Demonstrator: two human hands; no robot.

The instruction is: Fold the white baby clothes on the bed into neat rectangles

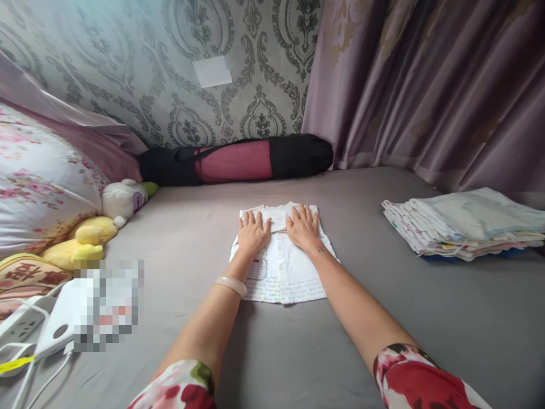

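A small white buttoned shirt lies flat on the grey bed sheet, its sleeves folded in across the upper part. Printed lettering runs along the lower hem, and a line drawing shows on its left half. My left hand rests palm down on the upper left of the shirt, fingers spread. On the upper right lies my right hand, also flat with the fingers apart. Both hands press on the cloth without gripping it, and a strip of folded fabric shows between them.
To the right sits a stack of folded clothes. A black and pink long bag lies along the wall. At left are a floral pillow, plush toys, a power strip with cables, and a white device.
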